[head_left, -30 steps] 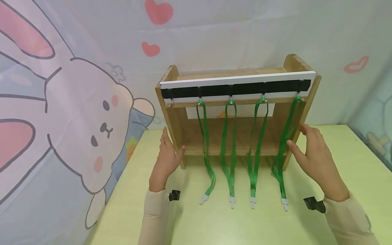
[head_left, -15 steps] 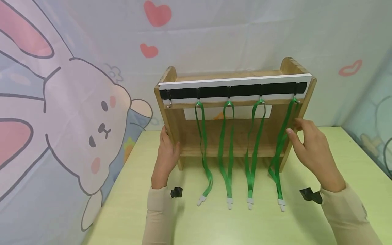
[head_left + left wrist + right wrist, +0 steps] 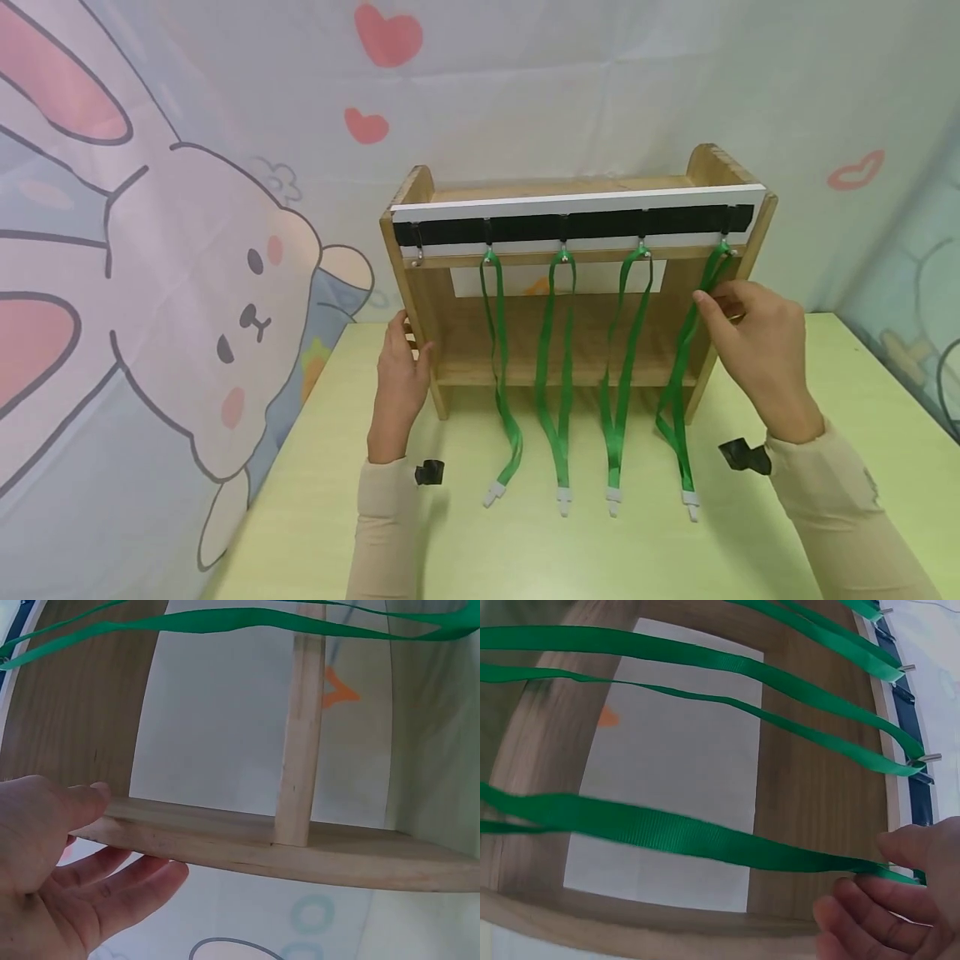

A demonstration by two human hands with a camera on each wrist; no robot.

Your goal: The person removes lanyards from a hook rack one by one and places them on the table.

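Several green lanyards (image 3: 564,358) with white plastic clips hang from metal hooks along the front of a small wooden rack (image 3: 525,379). At the rack's left side panel (image 3: 180,844), my left hand (image 3: 401,375) grips the edge, thumb on the inner face and fingers outside. My right hand (image 3: 757,346) is up by the right side panel and pinches the rightmost lanyard (image 3: 684,350) between thumb and fingers, a little below its hook. In the right wrist view the thumb and curled fingers (image 3: 874,915) meet around the ribbon near the hook strip.
The leftmost hook (image 3: 417,257) bears no lanyard. A black strip (image 3: 570,225) on a white board carries the hooks. The rack stands on a light green table (image 3: 540,558) close to a printed cloth backdrop (image 3: 555,92).
My right hand has moved up and left from the right side panel to the rightmost lanyard and now pinches it. My left hand has closed around the left panel.
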